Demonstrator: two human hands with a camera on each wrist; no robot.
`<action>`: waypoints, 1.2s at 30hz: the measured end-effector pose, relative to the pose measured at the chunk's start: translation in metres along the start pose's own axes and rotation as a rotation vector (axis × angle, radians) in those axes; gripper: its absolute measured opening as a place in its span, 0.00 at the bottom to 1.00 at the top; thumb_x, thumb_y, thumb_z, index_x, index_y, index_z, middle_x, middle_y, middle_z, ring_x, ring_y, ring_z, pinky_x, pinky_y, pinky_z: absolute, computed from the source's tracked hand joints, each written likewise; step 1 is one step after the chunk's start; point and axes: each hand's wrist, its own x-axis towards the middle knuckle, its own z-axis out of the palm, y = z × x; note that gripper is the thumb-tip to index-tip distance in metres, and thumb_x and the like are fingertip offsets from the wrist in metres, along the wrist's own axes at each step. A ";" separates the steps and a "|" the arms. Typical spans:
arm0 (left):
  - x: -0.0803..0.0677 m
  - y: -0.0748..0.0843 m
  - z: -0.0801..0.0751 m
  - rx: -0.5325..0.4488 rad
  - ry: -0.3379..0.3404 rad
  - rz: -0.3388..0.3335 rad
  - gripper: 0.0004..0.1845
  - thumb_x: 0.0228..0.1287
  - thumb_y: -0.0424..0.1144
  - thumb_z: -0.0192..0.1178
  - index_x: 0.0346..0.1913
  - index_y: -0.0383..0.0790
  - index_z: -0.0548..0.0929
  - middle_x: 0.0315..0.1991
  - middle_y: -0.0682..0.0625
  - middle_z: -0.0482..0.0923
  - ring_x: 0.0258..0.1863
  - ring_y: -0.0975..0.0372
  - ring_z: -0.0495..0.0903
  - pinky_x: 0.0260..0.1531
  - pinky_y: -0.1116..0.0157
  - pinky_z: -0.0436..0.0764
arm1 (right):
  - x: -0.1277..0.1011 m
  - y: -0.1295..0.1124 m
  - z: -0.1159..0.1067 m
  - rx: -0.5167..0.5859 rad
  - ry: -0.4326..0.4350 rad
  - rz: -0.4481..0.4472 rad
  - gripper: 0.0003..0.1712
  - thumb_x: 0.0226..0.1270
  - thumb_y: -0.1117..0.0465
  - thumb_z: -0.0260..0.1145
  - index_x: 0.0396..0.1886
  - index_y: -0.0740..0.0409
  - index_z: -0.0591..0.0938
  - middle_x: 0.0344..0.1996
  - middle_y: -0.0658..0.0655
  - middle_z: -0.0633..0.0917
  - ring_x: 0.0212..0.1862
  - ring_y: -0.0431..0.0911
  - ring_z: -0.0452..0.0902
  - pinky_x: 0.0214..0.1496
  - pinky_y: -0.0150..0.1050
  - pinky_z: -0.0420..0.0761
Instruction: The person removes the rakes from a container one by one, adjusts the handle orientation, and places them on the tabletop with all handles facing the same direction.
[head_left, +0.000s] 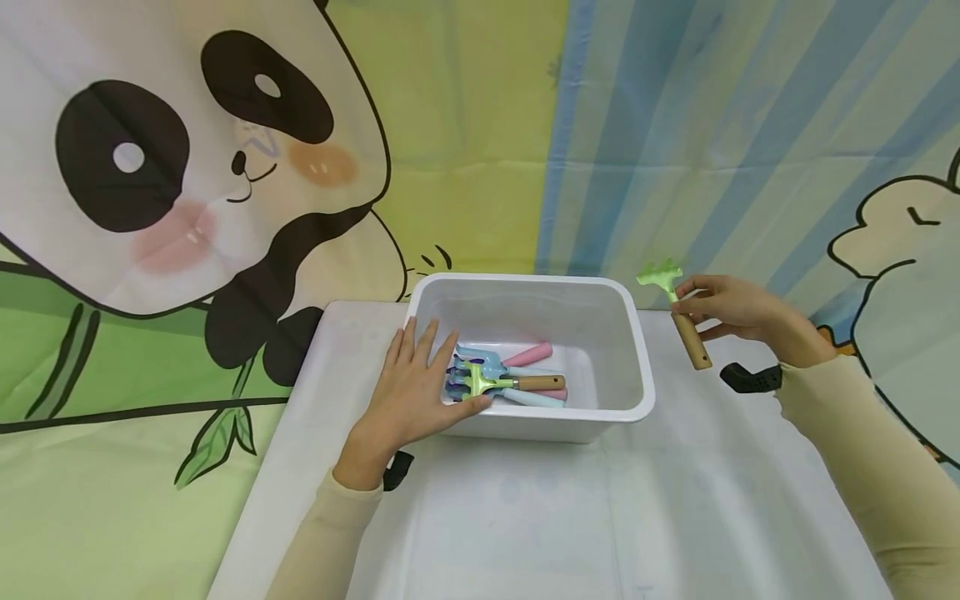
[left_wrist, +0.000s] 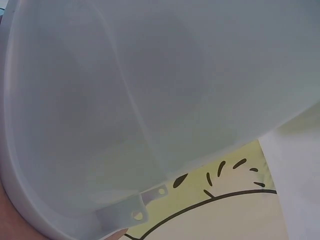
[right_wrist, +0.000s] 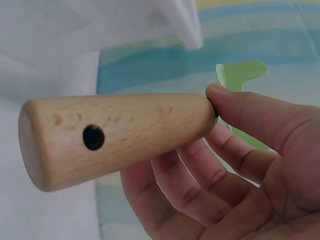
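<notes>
A white table (head_left: 525, 517) with a smooth, faintly glossy top fills the lower middle of the head view. Behind it hangs a printed cartoon backdrop (head_left: 465, 125), creased in places. On the left of the backdrop is a large panda face (head_left: 172, 158) with black eye patches and pink cheeks, above green bamboo leaves (head_left: 213, 437). The middle is pale yellow-green, the right has slanting blue and pale green stripes (head_left: 712, 150), and a cream cartoon figure (head_left: 900, 242) sits at the far right edge. The light is soft and even.
</notes>
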 end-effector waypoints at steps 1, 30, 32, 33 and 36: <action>0.000 0.000 0.000 0.001 0.000 0.000 0.62 0.53 0.86 0.36 0.78 0.41 0.60 0.79 0.37 0.47 0.77 0.40 0.35 0.73 0.45 0.35 | 0.002 0.008 0.000 0.014 0.009 0.010 0.30 0.76 0.52 0.62 0.64 0.67 0.63 0.55 0.67 0.72 0.49 0.56 0.76 0.51 0.53 0.81; 0.000 0.000 0.001 0.004 0.010 -0.004 0.61 0.53 0.86 0.36 0.78 0.41 0.61 0.79 0.38 0.47 0.77 0.41 0.35 0.73 0.45 0.36 | 0.056 0.123 0.026 0.185 0.011 0.283 0.13 0.76 0.60 0.60 0.47 0.67 0.73 0.33 0.57 0.79 0.36 0.49 0.78 0.42 0.49 0.84; 0.000 0.000 0.001 0.010 0.014 -0.003 0.61 0.53 0.86 0.36 0.77 0.41 0.61 0.79 0.38 0.47 0.77 0.41 0.35 0.73 0.44 0.37 | 0.058 0.123 0.027 0.184 0.001 0.290 0.12 0.76 0.60 0.60 0.45 0.67 0.75 0.32 0.56 0.79 0.35 0.48 0.78 0.42 0.48 0.84; 0.000 0.000 0.001 0.011 0.014 -0.003 0.61 0.53 0.86 0.36 0.78 0.41 0.61 0.79 0.38 0.47 0.77 0.41 0.35 0.73 0.44 0.37 | 0.059 0.124 0.027 0.184 -0.001 0.296 0.11 0.76 0.60 0.60 0.43 0.66 0.75 0.32 0.56 0.79 0.35 0.48 0.78 0.42 0.48 0.84; 0.000 0.000 0.001 0.019 0.017 -0.003 0.61 0.53 0.86 0.36 0.77 0.42 0.61 0.79 0.39 0.48 0.77 0.41 0.36 0.73 0.44 0.38 | 0.061 0.124 0.028 0.175 -0.010 0.302 0.10 0.76 0.60 0.59 0.40 0.65 0.78 0.30 0.55 0.79 0.35 0.48 0.78 0.42 0.47 0.84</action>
